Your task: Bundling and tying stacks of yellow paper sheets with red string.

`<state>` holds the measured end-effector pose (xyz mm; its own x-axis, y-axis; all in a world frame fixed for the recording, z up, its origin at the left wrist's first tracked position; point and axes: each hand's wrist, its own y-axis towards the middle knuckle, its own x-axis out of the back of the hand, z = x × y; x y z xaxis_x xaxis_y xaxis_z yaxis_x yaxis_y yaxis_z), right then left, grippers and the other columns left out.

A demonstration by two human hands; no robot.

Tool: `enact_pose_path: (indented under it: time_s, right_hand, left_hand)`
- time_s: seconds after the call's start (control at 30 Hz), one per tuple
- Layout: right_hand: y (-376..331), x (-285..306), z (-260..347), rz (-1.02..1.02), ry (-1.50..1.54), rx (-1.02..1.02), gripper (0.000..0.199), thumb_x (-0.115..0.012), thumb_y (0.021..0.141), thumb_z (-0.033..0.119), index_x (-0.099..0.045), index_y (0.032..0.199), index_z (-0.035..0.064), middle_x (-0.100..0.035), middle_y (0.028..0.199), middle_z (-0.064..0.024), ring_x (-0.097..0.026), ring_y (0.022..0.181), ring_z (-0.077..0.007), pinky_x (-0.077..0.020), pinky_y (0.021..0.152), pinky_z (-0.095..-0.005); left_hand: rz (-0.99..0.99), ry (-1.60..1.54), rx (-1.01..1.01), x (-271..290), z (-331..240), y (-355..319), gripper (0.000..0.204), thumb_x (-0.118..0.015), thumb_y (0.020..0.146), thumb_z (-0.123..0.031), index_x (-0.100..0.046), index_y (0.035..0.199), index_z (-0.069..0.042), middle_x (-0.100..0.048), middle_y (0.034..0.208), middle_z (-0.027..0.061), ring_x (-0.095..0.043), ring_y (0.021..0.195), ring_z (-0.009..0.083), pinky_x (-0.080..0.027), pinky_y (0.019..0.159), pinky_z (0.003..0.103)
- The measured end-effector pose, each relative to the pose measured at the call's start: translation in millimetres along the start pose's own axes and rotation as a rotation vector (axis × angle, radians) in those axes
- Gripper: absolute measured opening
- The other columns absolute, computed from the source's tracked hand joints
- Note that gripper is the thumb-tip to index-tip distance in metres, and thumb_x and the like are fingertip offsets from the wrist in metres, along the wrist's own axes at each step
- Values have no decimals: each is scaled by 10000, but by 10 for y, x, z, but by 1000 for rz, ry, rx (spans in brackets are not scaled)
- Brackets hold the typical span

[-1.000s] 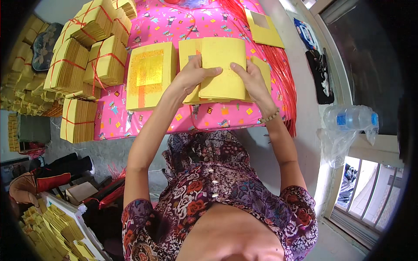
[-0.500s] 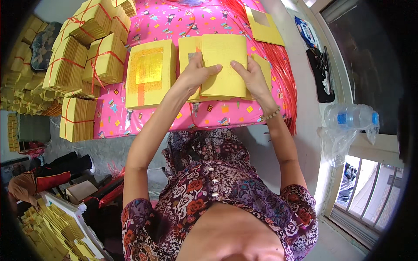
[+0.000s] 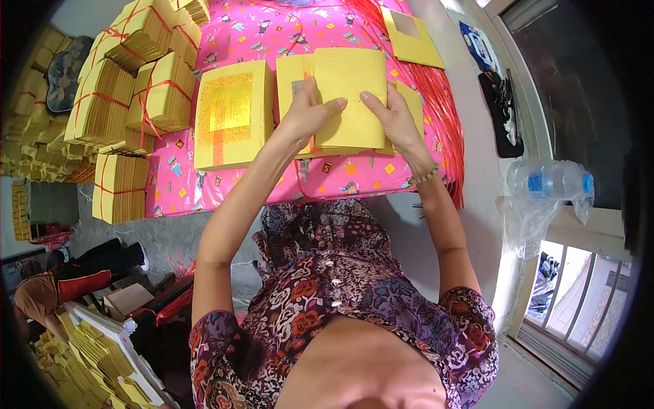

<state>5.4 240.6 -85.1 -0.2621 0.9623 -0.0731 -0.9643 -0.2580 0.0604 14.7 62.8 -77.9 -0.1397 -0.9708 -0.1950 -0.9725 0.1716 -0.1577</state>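
On the pink table, a sheaf of yellow joss paper (image 3: 349,78) lies folded over, its plain side facing up. My left hand (image 3: 310,116) grips its left side, thumb pressed on top and fingers mostly hidden. My right hand (image 3: 394,121) is closed on its right edge, thumb on top and fingers behind. More yellow sheets with an orange and grey mark (image 3: 297,85) show beneath, by my left fingers. Just left of my left forearm, a flat stack of joss paper (image 3: 235,143) has a shiny gold square on its top sheet.
Bundles of yellow paper tied with red string (image 3: 102,102) are piled at the table's left. Red plastic strands (image 3: 449,146) hang along its right edge, near a yellow card (image 3: 415,51). A plastic bottle (image 3: 548,183) lies on the right ledge. A person's dark-clothed leg (image 3: 102,262) shows lower left.
Both hands keep the same hold on the folded sheaf. Its upper edge appears slightly higher, while the whole view has shifted a little.
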Motion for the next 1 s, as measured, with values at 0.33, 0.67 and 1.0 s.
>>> enact_pose_path:
  time_s: [0.33,0.67,1.0]
  right_hand:
    - [24,18,7,27,35,-26,365,-584,918,148,-467,1210,-37,-605,1091,-90,-590,967,-124,-492,826,-274]
    - [7,40,-225,3,-201,255,402,-595,909,151,-422,1233,-13,-589,1092,-106,-579,978,-146,-478,827,-287]
    - [-98,68,-318,58,-267,226,470,-612,896,156,-398,1277,-15,-593,1109,-123,-580,998,-158,-481,830,-298]
  left_hand:
    - [22,-110,-3,13,25,33,371,-640,809,19,-498,1150,50,-622,1061,142,-623,939,190,-502,829,308]
    - [-33,13,-266,-33,156,-57,507,-580,819,65,-413,1293,6,-557,1185,106,-542,1103,181,-440,930,307]
    - [-86,6,-479,-46,575,-122,567,-531,856,68,-312,1374,-8,-515,1227,106,-501,1148,178,-414,955,296]
